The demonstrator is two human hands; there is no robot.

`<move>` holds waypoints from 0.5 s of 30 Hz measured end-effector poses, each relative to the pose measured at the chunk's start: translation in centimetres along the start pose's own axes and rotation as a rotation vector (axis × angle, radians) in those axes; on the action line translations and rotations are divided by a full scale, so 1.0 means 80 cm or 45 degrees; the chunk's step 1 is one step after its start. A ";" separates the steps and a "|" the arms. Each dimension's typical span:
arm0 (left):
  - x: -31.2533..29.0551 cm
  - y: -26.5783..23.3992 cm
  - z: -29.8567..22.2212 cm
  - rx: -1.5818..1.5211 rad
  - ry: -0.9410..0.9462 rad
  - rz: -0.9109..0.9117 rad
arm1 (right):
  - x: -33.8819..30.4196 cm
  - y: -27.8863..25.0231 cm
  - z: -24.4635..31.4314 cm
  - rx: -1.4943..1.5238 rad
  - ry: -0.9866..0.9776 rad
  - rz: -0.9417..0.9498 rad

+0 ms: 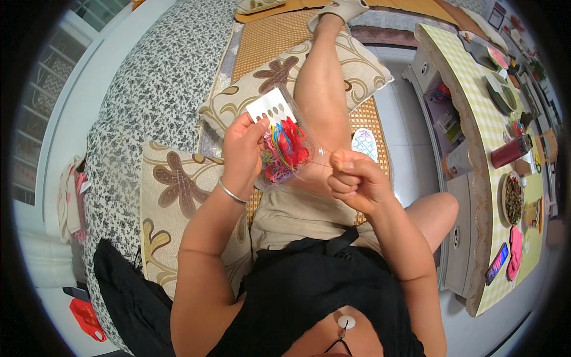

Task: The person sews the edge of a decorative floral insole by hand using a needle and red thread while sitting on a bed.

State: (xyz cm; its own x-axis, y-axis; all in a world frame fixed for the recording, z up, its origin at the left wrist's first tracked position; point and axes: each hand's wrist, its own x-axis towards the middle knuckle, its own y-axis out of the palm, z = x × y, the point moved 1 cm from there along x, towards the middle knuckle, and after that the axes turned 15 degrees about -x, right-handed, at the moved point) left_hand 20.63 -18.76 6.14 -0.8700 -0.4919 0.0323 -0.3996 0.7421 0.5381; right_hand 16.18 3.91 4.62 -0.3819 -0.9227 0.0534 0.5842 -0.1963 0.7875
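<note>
Head view: the fisheye rim darkens every corner, cuts off the bed (148, 89) at the left and bends the long table (476, 119) at the right, where the small items are too crowded to tell apart. My black top (309, 291) hides my lap and the lower part of my shorts. My outstretched leg (321, 89) covers the middle of the patterned pillow (357, 65) beneath it; a second pillow (172, 196) lies partly under my left forearm.

Left hand (241, 149): the grip is closed on the clear plastic bag (285, 146), thumb in front and fingers behind, near the bag's white card header (270, 107). The fingers behind the bag are not visible. A metal bangle (232, 192) sits on this wrist.

Right hand (351, 178): the grip is curled into a tight fist just beside the bag's lower right edge, thumb pressed over the forefinger. A thin strand appears to run from the bag to this fist, but it is too fine to make out, and I cannot tell what the fist encloses.

Bag: held in the air above my thigh, tilted, transparent, filled with small elastic bands (285, 149) in red, blue, pink and yellow. The header shows a row of small oval shapes.
</note>
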 end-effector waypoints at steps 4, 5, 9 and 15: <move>0.022 -0.022 -0.006 0.040 0.066 -0.081 | -0.042 -0.009 0.019 -0.074 -0.154 -0.061; 0.028 -0.028 -0.010 0.054 0.083 -0.104 | -0.055 -0.017 0.023 -0.099 -0.208 -0.087; 0.043 -0.041 -0.016 0.027 0.135 -0.110 | -0.111 -0.046 0.049 -0.224 -0.343 -0.358; 0.066 -0.073 -0.018 0.066 0.216 -0.175 | -0.192 -0.085 0.060 -0.176 -0.503 -0.653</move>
State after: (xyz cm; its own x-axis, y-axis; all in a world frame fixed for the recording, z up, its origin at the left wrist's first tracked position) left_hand 18.80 -26.30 4.37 -0.7470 -0.6564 0.1054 -0.5293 0.6832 0.5031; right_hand 14.64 20.99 1.42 -0.8549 -0.5146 -0.0656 0.3345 -0.6434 0.6886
